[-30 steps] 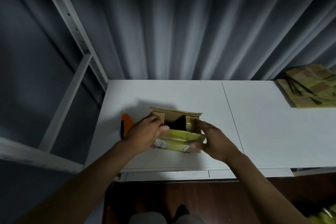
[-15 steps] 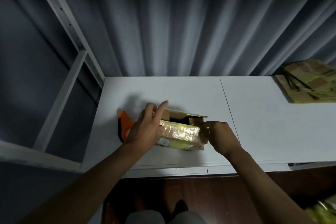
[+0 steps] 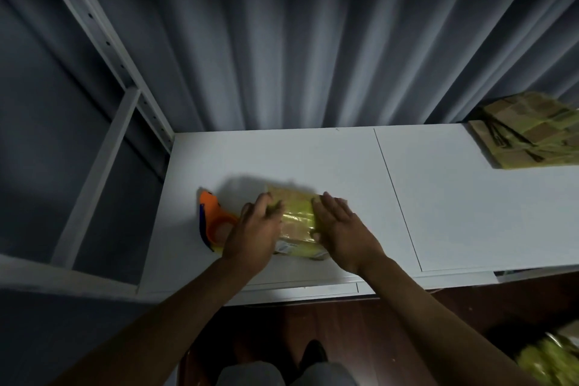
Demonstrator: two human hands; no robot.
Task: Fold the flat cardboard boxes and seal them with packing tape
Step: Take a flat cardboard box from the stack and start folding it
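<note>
Both hands, left hand and right hand, press flat with straight fingers on the box, near the table edge. If they lift, flaps may spring open. The tape dispenser lies at nine o'clock, flat boxes at two o'clock.

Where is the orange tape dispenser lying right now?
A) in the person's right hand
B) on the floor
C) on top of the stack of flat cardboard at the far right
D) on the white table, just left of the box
D: the orange tape dispenser lies on the white table beside the left hand, left of the box, and no hand holds it.
</note>
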